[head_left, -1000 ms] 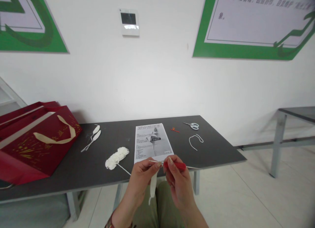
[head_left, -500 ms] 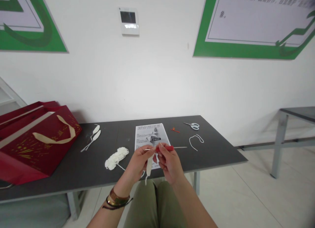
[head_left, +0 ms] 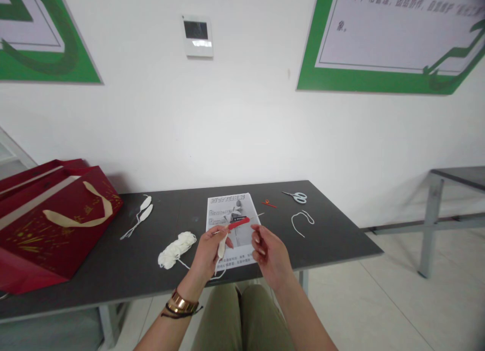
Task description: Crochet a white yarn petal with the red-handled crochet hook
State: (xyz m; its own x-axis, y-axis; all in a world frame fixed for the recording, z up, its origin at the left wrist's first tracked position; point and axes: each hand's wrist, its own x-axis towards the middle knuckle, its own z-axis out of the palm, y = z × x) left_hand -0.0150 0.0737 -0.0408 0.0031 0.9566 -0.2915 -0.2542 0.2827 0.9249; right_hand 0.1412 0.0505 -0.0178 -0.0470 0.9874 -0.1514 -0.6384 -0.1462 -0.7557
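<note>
My left hand (head_left: 206,250) is closed, pinching a small white crocheted piece (head_left: 222,247) and the front end of a crochet hook. The red handle of the crochet hook (head_left: 239,223) points up to the right over a printed sheet (head_left: 242,255), and its thin rear end shows beyond. My right hand (head_left: 272,255) is just right of the handle, apart from it, fingers loosely curled and nothing visible in them. White yarn runs from near my left hand to a skein of white yarn (head_left: 176,249) on its left.
On the dark table (head_left: 326,240) lie scissors (head_left: 299,197), an orange-red pin-like piece (head_left: 269,203), a loose yarn length (head_left: 303,222) and two white crocheted pieces (head_left: 144,210) with tails. Red gift bags (head_left: 83,230) stand at the left. A white wall is behind.
My right hand has let go of the red crochet hook handle and moved slightly right and down. The hook now tilts upward, held by my left hand. The view has shifted slightly.
</note>
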